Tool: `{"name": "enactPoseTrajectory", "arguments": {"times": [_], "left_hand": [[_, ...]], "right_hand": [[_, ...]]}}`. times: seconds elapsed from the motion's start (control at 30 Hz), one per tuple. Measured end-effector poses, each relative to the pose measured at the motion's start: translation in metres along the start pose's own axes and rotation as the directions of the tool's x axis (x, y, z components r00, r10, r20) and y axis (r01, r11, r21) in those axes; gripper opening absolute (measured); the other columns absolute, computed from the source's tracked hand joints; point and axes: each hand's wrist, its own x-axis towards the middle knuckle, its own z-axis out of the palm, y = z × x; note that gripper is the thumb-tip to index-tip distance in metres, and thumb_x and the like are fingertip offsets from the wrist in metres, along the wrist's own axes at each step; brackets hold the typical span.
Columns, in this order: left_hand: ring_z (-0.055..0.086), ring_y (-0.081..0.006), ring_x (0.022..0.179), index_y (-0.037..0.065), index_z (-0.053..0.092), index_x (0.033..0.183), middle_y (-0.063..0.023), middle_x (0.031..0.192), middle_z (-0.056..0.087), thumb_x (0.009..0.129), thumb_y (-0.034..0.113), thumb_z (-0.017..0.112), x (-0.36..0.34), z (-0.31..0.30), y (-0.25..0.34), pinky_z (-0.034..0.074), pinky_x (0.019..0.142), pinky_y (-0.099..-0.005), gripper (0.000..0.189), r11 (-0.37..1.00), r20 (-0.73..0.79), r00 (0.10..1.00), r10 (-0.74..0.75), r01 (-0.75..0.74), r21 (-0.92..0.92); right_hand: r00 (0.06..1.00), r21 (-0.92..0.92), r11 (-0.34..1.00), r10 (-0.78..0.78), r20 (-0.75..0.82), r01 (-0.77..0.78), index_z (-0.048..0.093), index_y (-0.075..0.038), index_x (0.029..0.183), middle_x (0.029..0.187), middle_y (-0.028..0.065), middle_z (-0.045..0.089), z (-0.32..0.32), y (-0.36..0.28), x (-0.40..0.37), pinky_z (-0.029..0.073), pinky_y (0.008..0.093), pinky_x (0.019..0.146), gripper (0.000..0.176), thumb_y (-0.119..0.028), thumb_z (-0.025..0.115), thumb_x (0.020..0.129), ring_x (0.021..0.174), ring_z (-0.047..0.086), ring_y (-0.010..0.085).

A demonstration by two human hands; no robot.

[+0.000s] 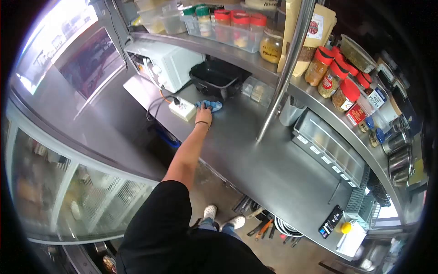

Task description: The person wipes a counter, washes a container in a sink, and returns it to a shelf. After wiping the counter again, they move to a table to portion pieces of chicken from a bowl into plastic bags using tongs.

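Observation:
My left hand (204,115) presses a blue cloth (213,106) onto the steel counter (242,137), its fingers over the cloth's left part. Just left of the hand lies a white power strip (182,109) with a black plug and cables. Behind the cloth stands a black plastic bin (216,77), with a clear container (256,90) to its right. My right hand is not in view.
A steel post (285,75) rises from the counter. Spice jars (338,77) fill the shelf above. A lidded container rack (331,146), a phone (330,222) and a yellow object (346,228) sit at the right. A white appliance (171,64) stands at the back left.

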Motion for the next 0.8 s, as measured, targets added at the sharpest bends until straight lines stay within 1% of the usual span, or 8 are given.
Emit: {"name": "enactPoseTrajectory", "arguments": {"times": [0.17,0.23,0.37,0.43,0.53,0.6,0.7,0.8], "left_hand": [[0.037,-0.0374,0.123,0.008,0.061,0.109,-0.0167,0.133,0.041,0.07,0.002,0.057,-0.195,-0.019,0.03,0.033,0.104,-0.0401,0.04,0.855,-0.074,0.977,0.202,-0.212,-0.474],[0.04,-0.0369,0.12,0.009,0.063,0.106,-0.0167,0.131,0.043,0.069,0.0,0.056,-0.264,-0.035,0.014,0.036,0.101,-0.0409,0.038,0.825,-0.038,0.85,0.525,-0.519,-0.224],[0.053,-0.0329,0.106,0.007,0.063,0.105,-0.0164,0.114,0.056,0.075,0.002,0.054,-0.248,-0.076,0.004,0.042,0.092,-0.0402,0.032,0.875,0.094,0.897,0.431,-0.391,-0.285],[0.06,-0.0299,0.086,0.006,0.063,0.105,-0.0149,0.099,0.062,0.077,0.004,0.054,-0.194,-0.085,0.017,0.048,0.076,-0.0356,0.029,0.876,-0.188,0.976,0.111,-0.186,-0.444],[0.063,-0.0269,0.078,0.002,0.06,0.109,-0.0147,0.086,0.065,0.085,0.01,0.053,-0.107,-0.073,0.059,0.048,0.074,-0.0352,0.026,0.449,-0.044,0.906,-0.42,0.165,-0.878],[0.061,-0.0239,0.089,-0.003,0.055,0.115,-0.0159,0.094,0.063,0.086,0.018,0.055,-0.043,-0.038,0.081,0.046,0.081,-0.0344,0.036,-0.054,0.105,0.875,-0.473,0.09,-0.994],[0.057,-0.0294,0.099,-0.005,0.047,0.121,-0.0186,0.105,0.059,0.08,0.031,0.064,0.027,-0.023,0.107,0.043,0.089,-0.0363,0.058,-0.036,-0.011,0.751,-0.66,-0.046,-0.998],[0.055,-0.0369,0.101,-0.004,0.043,0.121,-0.0193,0.113,0.054,0.064,0.039,0.076,0.073,-0.036,0.111,0.047,0.088,-0.0427,0.079,-0.081,0.231,0.318,-0.919,0.423,-0.903]], "right_hand": [[0.998,0.039,0.998,-0.042,-0.047,0.044,0.06,-0.006,0.108,0.086,0.011,0.063,0.004,-0.04,-0.03,0.053,0.0356,0.067,0.04,-0.037,0.058,0.084,0.084,0.063,0.0199],[1.0,-0.1,0.995,0.0,0.007,0.001,0.06,-0.006,0.108,0.086,0.0111,0.063,-0.002,-0.026,-0.021,0.053,0.0356,0.066,0.039,-0.036,0.058,0.084,0.083,0.063,0.0199],[1.0,-0.135,0.991,0.02,0.023,-0.017,0.06,-0.005,0.108,0.086,0.0112,0.063,0.001,-0.032,-0.012,0.053,0.0355,0.065,0.038,-0.035,0.057,0.084,0.081,0.063,0.0201],[0.999,-0.147,0.989,0.02,0.025,-0.016,0.06,-0.005,0.108,0.086,0.0113,0.063,0.001,-0.037,-0.005,0.053,0.0355,0.065,0.038,-0.035,0.057,0.085,0.081,0.063,0.0202],[0.999,-0.173,0.985,0.012,0.033,-0.006,0.06,-0.005,0.108,0.086,0.0114,0.063,0.0,-0.043,0.002,0.053,0.0354,0.064,0.037,-0.034,0.056,0.085,0.08,0.063,0.0203],[0.999,-0.183,0.983,0.003,0.036,0.003,0.059,-0.005,0.108,0.086,0.0115,0.063,0.001,-0.047,0.005,0.053,0.0354,0.063,0.037,-0.033,0.056,0.085,0.079,0.063,0.0203],[0.999,-0.187,0.982,-0.008,0.034,0.014,0.059,-0.005,0.108,0.086,0.0116,0.063,0.002,-0.05,0.007,0.053,0.0354,0.063,0.036,-0.033,0.055,0.085,0.078,0.063,0.0204],[0.999,-0.182,0.983,-0.025,0.029,0.029,0.059,-0.005,0.108,0.086,0.0117,0.063,-0.001,-0.049,0.01,0.053,0.0353,0.062,0.035,-0.032,0.054,0.085,0.077,0.062,0.0205]]}}
